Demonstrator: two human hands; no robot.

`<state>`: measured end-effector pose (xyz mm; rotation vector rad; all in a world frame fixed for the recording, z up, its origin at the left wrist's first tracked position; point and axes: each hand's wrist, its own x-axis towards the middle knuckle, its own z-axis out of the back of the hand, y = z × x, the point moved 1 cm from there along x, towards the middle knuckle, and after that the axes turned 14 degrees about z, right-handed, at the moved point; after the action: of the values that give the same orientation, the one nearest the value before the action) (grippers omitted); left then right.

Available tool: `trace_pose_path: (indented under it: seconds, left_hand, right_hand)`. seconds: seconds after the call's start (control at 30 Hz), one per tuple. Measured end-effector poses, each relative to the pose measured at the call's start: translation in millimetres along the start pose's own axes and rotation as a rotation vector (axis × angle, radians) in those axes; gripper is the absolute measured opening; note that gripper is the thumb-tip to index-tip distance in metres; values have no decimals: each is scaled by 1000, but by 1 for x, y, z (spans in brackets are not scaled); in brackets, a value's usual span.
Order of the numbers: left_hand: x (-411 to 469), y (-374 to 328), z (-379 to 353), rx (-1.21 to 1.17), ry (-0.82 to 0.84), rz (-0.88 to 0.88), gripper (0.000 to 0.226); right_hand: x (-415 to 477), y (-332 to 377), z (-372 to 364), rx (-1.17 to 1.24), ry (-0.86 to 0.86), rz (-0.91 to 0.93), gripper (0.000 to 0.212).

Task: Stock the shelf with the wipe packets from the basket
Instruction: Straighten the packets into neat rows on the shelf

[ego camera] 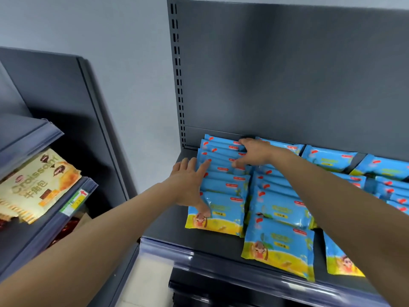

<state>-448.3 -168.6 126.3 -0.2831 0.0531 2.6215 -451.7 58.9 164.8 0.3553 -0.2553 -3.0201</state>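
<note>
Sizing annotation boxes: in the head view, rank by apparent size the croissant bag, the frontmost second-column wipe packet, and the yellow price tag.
1-2. croissant bag and wipe packet: look alike, unranked.
3. yellow price tag: smallest.

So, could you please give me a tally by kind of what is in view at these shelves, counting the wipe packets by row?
Rows of blue wipe packets: 4, the rightmost cut off by the frame edge
Croissant bag: 1
Price label: 1
Hands: 2, the left hand and the right hand
Total: 8
</note>
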Motion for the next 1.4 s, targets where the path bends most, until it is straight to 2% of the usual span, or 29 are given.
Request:
trace_pose_path:
  seconds: [0.07, 0.17, 0.3, 0.4, 0.63, 0.8, 0.93, 1.0, 1.1, 1.23, 1.3, 1.4]
  left_hand:
    - [5, 2, 3, -17, 15, -25, 137]
    - [11, 6, 8, -30, -48, -47, 131]
    - [18, 9, 8, -35, -102, -52, 123]
    - [21, 11, 4, -40, -129, -66, 119]
    - [28, 19, -3, -107, -225, -68, 108]
    - [31, 23, -10, -156, -287, -82, 103]
    - [41, 22, -3, -188, -444, -63, 91]
    - [48, 22, 1, -207, -499, -49, 86]
    - [55, 24, -4, -275, -460, -63, 99]
    - [59, 28, -10, -589, -255, -40, 127]
    - [62, 31, -11, -706, -181, -51, 136]
    - [66, 33, -11, -854, -87, -98, 140]
  right_hand:
    - [3, 0, 3, 53, 42, -38, 93]
    - [12, 3, 7, 76, 54, -75, 85]
    - [25, 13, 4, -64, 60, -154, 82]
    - [29, 18, -1, -72, 72, -190, 86]
    - [30, 22, 3, -38, -40, -237, 93]
    - [28, 26, 2, 135, -159, -240, 89]
    - [26, 26, 11, 287, -296, -159, 84]
    - [27, 31, 13, 311, -306, -116, 76]
    - [27, 35, 12, 333, -312, -119, 73]
    - [22, 37, 12, 508, -356, -263, 75]
    - [21, 38, 7, 744, -354, -357, 66]
    - [20, 45, -2, 1192, -397, -445, 33]
